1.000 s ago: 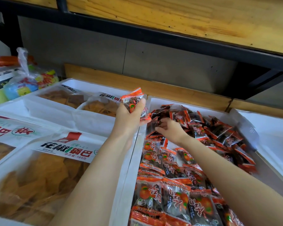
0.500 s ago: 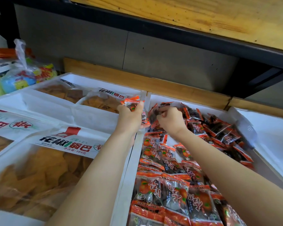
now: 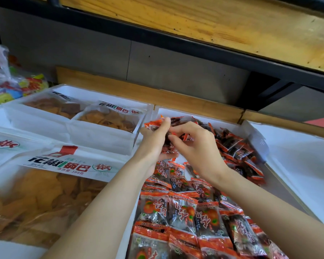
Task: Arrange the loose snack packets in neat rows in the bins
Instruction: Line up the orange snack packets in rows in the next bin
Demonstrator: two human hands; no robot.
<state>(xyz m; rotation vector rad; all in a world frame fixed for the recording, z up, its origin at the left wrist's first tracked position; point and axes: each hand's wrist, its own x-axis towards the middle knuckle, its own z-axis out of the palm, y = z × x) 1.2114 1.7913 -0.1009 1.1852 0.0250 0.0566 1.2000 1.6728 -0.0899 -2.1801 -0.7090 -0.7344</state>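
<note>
Where the packets (image 3: 185, 212) lie: in the white bin (image 3: 204, 116), rowed near, heaped far.
Left hand (image 3: 151, 144): clamped round a stack (image 3: 153, 125) of packets above the far end.
Right hand (image 3: 196, 146): fingers (image 3: 176, 130) curled, pinching that stack.

Glossy plastic packets (image 3: 183, 210), wooden shelf (image 3: 195, 19)

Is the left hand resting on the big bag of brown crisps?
No, the left hand is at the middle bin, its fingers holding orange packets, away from the crisps bag.
</note>
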